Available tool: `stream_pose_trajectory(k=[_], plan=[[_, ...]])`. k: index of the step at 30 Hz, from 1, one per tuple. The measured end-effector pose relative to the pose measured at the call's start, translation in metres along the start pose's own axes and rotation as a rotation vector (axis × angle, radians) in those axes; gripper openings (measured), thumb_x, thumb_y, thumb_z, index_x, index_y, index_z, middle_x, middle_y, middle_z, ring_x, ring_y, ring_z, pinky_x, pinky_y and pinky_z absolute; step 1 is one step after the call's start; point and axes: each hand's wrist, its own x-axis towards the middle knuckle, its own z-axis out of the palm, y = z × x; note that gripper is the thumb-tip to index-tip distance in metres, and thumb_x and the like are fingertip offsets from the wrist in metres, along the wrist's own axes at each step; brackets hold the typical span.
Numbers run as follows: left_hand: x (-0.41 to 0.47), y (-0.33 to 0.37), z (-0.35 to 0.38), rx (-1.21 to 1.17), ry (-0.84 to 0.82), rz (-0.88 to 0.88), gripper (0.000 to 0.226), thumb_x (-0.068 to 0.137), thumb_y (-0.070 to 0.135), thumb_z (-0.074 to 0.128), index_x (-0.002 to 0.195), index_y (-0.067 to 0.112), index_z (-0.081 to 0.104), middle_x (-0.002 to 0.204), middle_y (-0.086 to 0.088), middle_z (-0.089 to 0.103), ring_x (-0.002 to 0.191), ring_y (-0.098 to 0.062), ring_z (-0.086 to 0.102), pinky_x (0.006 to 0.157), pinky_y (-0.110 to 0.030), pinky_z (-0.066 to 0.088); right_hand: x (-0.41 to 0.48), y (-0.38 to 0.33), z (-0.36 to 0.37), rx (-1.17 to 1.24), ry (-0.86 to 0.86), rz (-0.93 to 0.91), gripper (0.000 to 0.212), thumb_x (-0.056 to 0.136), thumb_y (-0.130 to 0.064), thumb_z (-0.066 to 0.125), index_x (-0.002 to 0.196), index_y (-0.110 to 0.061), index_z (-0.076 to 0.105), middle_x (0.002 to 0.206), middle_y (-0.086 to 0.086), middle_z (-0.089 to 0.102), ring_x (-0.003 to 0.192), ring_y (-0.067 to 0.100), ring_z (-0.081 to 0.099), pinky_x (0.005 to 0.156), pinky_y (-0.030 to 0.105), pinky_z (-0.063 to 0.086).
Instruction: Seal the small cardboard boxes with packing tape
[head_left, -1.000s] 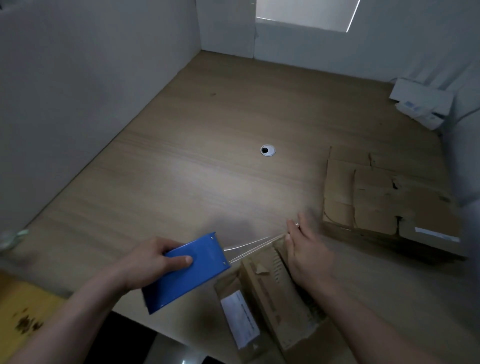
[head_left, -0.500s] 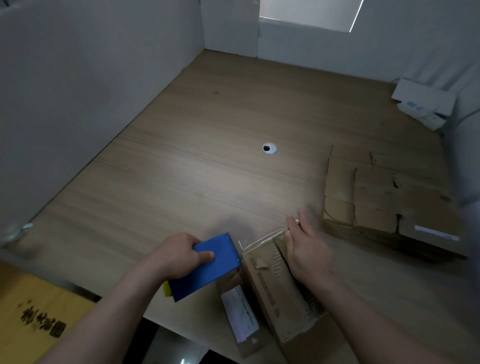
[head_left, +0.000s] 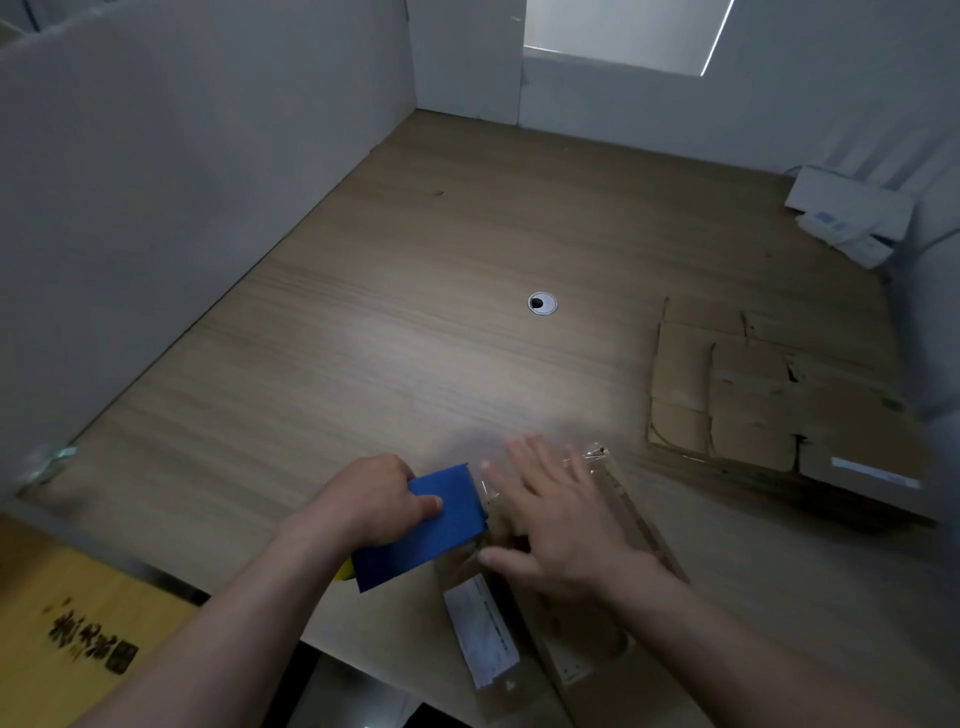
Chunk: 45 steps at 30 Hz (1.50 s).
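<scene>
From the head camera, the left hand (head_left: 375, 500) is curled round a blue tape dispenser (head_left: 434, 525), thumb on its upper face and fingers wrapped behind, holding it tilted at the near edge of the wooden table (head_left: 363, 338); the dispenser's front end sits right against the left side of a small cardboard box (head_left: 582, 639), which lies near the table's front edge and partly overhangs it, with a white label (head_left: 483, 629) on its left face; the right hand (head_left: 563, 519) lies palm down on top of the box, fingers straight and spread apart, gripping nothing, its outline blurred; a crumpled bit of clear tape (head_left: 592, 454) glints at the box's far corner just beyond the fingertips; well to the right lies a stack of flattened cardboard (head_left: 769, 405); a round cable grommet (head_left: 542, 303) is set into the middle of the table; white boxes (head_left: 852, 218) lie in the far right corner against the partition; a yellow carton (head_left: 67, 623) with dark print shows below the table at lower left.
</scene>
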Motion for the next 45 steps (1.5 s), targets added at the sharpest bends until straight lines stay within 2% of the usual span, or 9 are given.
stream_pose_trajectory(k=[4,6,20,24,30,33,36,40,45], plan=[[0.004,0.005,0.005,0.092,0.023,0.016,0.041,0.088,0.056,0.059,0.103,0.019,0.069,0.093,-0.001,0.066,0.083,-0.017,0.062,0.073,-0.033,0.053,-0.002,-0.002,0.015,-0.005,0.043,-0.006,0.078,0.083,-0.070,0.046,0.149,-0.029,0.037,0.148,-0.006,0.043,0.140,0.017,0.035,0.119,0.046,0.003],[0.007,0.007,0.018,0.138,0.005,0.016,0.040,0.087,0.056,0.060,0.103,0.020,0.063,0.091,0.000,0.060,0.084,-0.019,0.060,0.070,-0.032,0.049,-0.003,-0.002,0.019,0.018,0.102,-0.014,0.072,0.080,-0.067,0.050,0.141,-0.028,0.047,0.135,-0.009,0.052,0.127,0.015,0.045,0.118,0.048,0.014],[0.004,-0.042,0.012,0.007,0.091,-0.071,0.037,0.088,0.058,0.057,0.096,0.023,0.067,0.093,0.000,0.068,0.083,-0.017,0.063,0.073,-0.033,0.054,0.024,-0.019,-0.002,-0.100,-0.073,0.069,0.036,0.087,-0.057,0.040,0.105,-0.029,0.054,0.108,-0.002,0.060,0.107,0.024,0.052,0.100,0.049,0.026],[0.000,-0.046,0.012,0.002,0.091,-0.072,0.036,0.089,0.058,0.057,0.093,0.024,0.068,0.086,0.003,0.067,0.076,-0.013,0.063,0.071,-0.033,0.056,0.030,-0.030,-0.004,-0.121,-0.151,0.124,0.034,0.090,-0.049,0.042,0.114,-0.028,0.055,0.126,0.005,0.050,0.111,0.031,0.053,0.096,0.050,0.027],[-0.008,-0.041,0.010,0.005,0.095,-0.048,0.038,0.091,0.057,0.056,0.099,0.022,0.068,0.092,0.002,0.067,0.080,-0.013,0.063,0.072,-0.032,0.054,0.019,-0.034,-0.003,-0.096,-0.191,0.205,0.040,0.094,-0.054,0.034,0.115,-0.026,0.052,0.117,0.005,0.059,0.112,0.026,0.054,0.102,0.051,0.027],[-0.011,-0.037,0.007,-0.002,0.102,-0.029,0.038,0.092,0.057,0.056,0.101,0.022,0.068,0.093,0.003,0.067,0.080,-0.012,0.063,0.069,-0.031,0.052,0.021,-0.025,-0.014,0.080,-0.137,0.217,0.069,0.093,-0.066,0.034,0.149,-0.025,0.035,0.156,0.004,0.035,0.146,0.026,0.029,0.119,0.053,0.012],[-0.013,-0.031,0.000,-0.003,0.112,-0.012,0.033,0.094,0.054,0.055,0.100,0.024,0.068,0.088,0.003,0.066,0.077,-0.012,0.063,0.070,-0.032,0.054,0.015,0.001,-0.028,0.123,0.079,0.359,0.074,0.095,-0.067,0.031,0.157,-0.028,0.021,0.166,-0.003,0.016,0.153,0.020,0.010,0.122,0.047,0.006],[-0.015,-0.024,-0.007,-0.016,0.123,-0.001,0.035,0.093,0.054,0.056,0.100,0.023,0.070,0.089,0.003,0.068,0.078,-0.013,0.064,0.073,-0.035,0.057,-0.011,0.031,-0.026,0.070,-0.019,0.519,0.051,0.104,-0.054,0.023,0.129,-0.023,0.055,0.131,0.005,0.059,0.120,0.023,0.049,0.098,0.037,0.038],[-0.025,-0.015,-0.011,-0.019,0.122,0.006,0.034,0.094,0.052,0.056,0.102,0.022,0.070,0.089,0.002,0.067,0.078,-0.012,0.063,0.074,-0.035,0.057,-0.006,0.027,-0.017,0.003,-0.043,0.536,0.059,0.103,-0.058,0.020,0.105,-0.019,0.063,0.100,0.007,0.065,0.092,0.024,0.058,0.075,0.035,0.045]])
